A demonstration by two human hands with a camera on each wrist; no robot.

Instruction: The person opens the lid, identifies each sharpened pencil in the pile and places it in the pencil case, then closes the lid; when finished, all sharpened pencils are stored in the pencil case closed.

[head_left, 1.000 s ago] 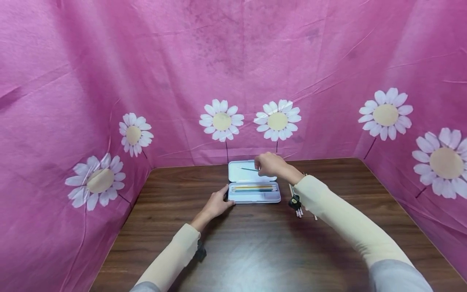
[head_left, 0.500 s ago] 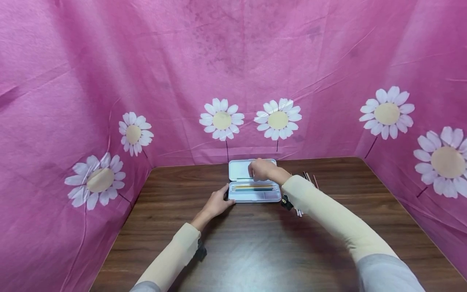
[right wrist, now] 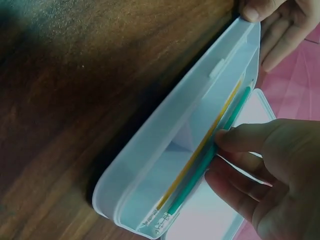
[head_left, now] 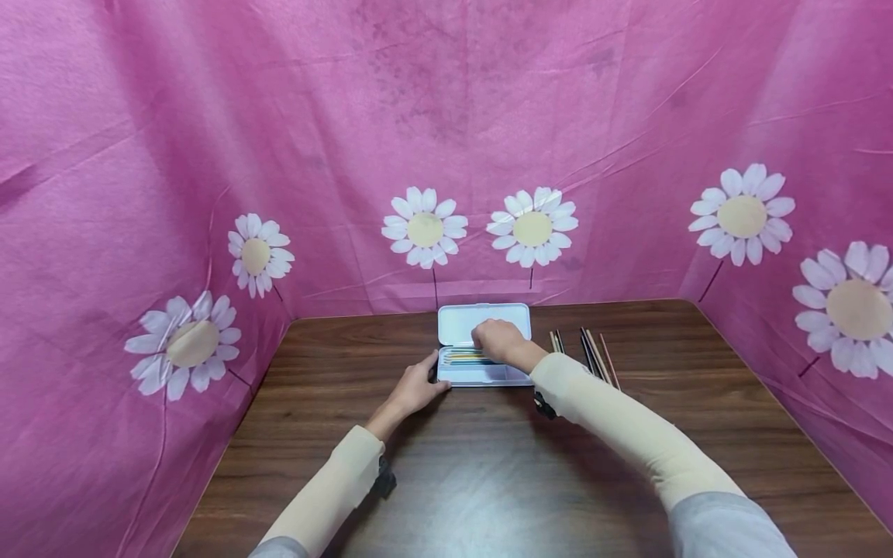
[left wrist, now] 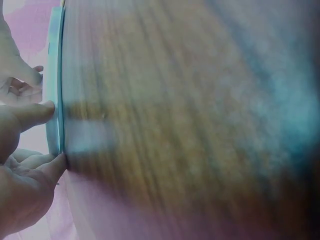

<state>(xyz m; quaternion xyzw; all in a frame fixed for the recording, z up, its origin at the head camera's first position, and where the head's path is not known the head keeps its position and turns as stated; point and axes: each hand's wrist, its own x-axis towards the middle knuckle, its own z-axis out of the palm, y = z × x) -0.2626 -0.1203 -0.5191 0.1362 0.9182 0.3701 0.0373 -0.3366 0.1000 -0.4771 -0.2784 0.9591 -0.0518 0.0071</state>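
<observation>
A white pencil case (head_left: 481,383) lies open on the table, its lid (head_left: 460,325) tipped back towards the curtain. My left hand (head_left: 413,387) holds the case by its left end, thumb at the front corner and fingers along the side. Over the long compartment, my right hand (head_left: 498,339) pinches a green pencil (right wrist: 197,172) between thumb and fingers. In the right wrist view that pencil lies along the compartment beside a yellow pencil (right wrist: 204,141). More pencils in the case are partly hidden by the right hand in the head view.
Right of the case, several loose pencils (head_left: 591,353) lie on the brown wooden table (head_left: 446,465), one of them reddish (head_left: 609,360). The right forearm covers their near ends. A pink curtain (head_left: 335,232) with white daisies stands behind and at both sides.
My right hand has come down from above the lid to the compartment, bringing the green pencil with it. Loose pencils on the right have come into view. My left hand stays put.
</observation>
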